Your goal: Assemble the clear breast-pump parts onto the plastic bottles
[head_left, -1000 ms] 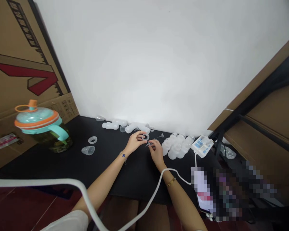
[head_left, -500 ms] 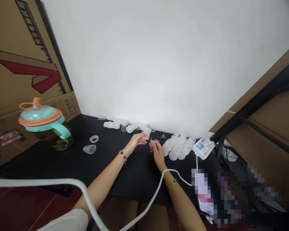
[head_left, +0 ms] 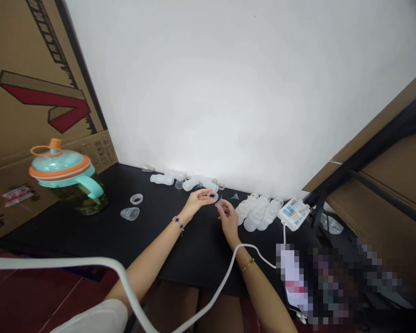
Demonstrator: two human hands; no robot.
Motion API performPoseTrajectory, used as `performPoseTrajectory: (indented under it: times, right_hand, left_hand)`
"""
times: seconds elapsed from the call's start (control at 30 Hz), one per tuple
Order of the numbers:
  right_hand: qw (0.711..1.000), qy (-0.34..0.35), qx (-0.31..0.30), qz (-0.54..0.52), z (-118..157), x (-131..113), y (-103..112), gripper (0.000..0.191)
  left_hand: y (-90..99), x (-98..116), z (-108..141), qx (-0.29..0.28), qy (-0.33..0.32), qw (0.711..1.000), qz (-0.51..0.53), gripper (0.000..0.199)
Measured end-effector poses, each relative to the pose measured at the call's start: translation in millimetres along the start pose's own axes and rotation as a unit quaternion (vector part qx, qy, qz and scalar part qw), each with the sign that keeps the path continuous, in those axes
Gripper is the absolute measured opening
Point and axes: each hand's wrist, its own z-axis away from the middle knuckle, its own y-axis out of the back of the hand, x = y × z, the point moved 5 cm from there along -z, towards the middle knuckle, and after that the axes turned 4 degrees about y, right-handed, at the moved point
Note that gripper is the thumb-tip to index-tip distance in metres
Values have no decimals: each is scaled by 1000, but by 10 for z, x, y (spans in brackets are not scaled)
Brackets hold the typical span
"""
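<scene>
My left hand (head_left: pixel 197 203) pinches a translucent screw ring (head_left: pixel 213 196) by its side above the black table. Just right of it, my right hand (head_left: pixel 229 223) has a small clear bottle nipple (head_left: pixel 219 202) between thumb and fingers; the two pieces are close, and I cannot tell whether they touch. Beyond the hands, frosted white bottles (head_left: pixel 194 183) lie along the wall among small clear parts. Another clear nipple (head_left: pixel 234 196) rests on the table past my right hand. Several bottles with clear caps (head_left: pixel 257 216) lie grouped to the right of that hand.
A loose ring (head_left: pixel 136 199) and a clear cap (head_left: pixel 130 213) lie at the left, near a big lidded jug (head_left: pixel 65 178) of dark liquid. A white box (head_left: pixel 294 213) with a cable stands right. A white cord (head_left: pixel 121 277) loops across the foreground. Cardboard (head_left: pixel 17 152) borders the left.
My left hand has turned the ring so its opening shows more. The nipple in my right hand has tilted slightly and sits nearer the ring. The view has shifted a little.
</scene>
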Motion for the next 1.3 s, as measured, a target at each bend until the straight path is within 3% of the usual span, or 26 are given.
performPoseTrajectory:
  times: [0.2, 0.6, 0.87, 1.07, 1.3]
  right_hand:
    - [998, 49, 0, 28, 8, -46, 7, 35]
    - [1000, -19, -1, -9, 36, -55, -1, 43]
    - [999, 50, 14, 16, 3, -30, -2, 30]
    - [999, 31, 8, -21, -11, 34, -17, 33]
    - [995, -35, -7, -96, -23, 69, -27, 41]
  left_hand:
    - [-8, -7, -40, 6, -39, 999, -7, 58]
    - [-28, 32, 30, -7, 17, 999, -33, 51]
    - [-75, 25, 11, -51, -27, 997, -47, 55]
    - [-126, 37, 35, -95, -44, 992, -71, 52]
    - [-155, 66, 68, -103, -58, 986, -113, 49]
